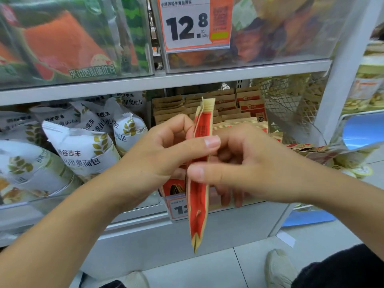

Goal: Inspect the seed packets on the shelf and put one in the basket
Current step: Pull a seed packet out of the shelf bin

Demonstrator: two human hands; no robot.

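hands are pinching one red-and-tan seed packet (200, 179) edge-on: left hand (166, 150) upper part, right hand (245, 163) middle, near the shelf (145, 80).

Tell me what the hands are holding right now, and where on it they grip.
Both hands pinch one red and tan seed packet, seen edge-on and upright. The left hand grips its upper middle, thumb across the front; the right hand grips just below.

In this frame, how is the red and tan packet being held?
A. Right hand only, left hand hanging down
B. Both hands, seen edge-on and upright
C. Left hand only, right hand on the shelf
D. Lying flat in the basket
B: the left hand and right hand both pinch the packet, which stands upright, its thin edge toward the camera.
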